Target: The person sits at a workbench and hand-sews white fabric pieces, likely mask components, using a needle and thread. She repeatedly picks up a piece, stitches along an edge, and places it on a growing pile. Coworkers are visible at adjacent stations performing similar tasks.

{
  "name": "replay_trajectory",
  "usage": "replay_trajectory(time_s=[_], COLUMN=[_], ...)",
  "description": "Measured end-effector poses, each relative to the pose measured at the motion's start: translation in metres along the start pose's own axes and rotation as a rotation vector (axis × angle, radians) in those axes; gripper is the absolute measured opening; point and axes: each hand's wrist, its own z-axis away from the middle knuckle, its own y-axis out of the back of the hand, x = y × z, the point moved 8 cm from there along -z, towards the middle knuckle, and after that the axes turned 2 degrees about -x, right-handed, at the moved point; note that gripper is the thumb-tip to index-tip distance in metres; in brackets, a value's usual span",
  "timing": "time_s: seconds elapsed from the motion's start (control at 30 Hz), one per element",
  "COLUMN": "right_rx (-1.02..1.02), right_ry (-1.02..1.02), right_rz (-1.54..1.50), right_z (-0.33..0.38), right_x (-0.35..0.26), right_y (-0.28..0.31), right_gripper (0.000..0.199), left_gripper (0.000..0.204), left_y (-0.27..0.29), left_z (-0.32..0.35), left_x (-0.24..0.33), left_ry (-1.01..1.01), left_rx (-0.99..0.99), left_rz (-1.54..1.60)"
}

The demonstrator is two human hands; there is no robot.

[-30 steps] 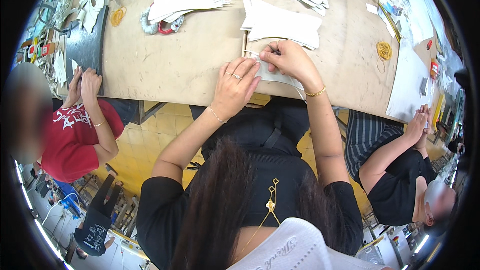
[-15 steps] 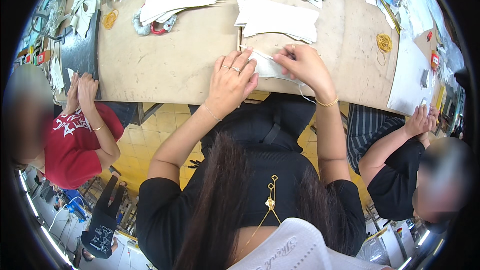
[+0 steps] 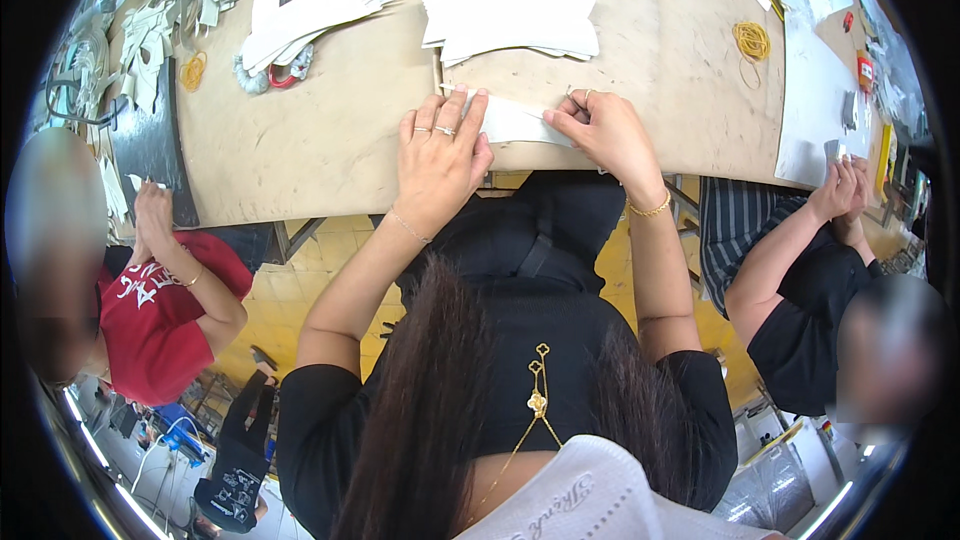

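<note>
Flat white paper piece (image 3: 515,122): lies at the near edge of the brown table (image 3: 330,140), between both hands. Left hand (image 3: 440,155): grip spread flat, pressing its left end. Right hand (image 3: 605,130): grip pinching its right end.

- Tabletop (image 3: 330,140): tan, worn surface.
- White cut pieces (image 3: 510,20): stacked near centre.
- Single white piece (image 3: 515,122): flat at the near edge.
- Yellow rubber bands (image 3: 752,40): right side.
- White sheet (image 3: 812,100): far right.
</note>
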Motion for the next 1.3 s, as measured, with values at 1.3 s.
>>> replay_trajectory(time_s=[1.3], right_rx=[0.133], right_ry=[-0.056], right_rz=[0.042], right_z=[0.025], right_x=[0.048], right_y=[0.048], right_gripper=[0.033], left_gripper=[0.052], left_y=[-0.016], left_z=[-0.003], left_x=[0.063], left_ry=[-0.164], left_rx=[-0.120], left_rz=[-0.105])
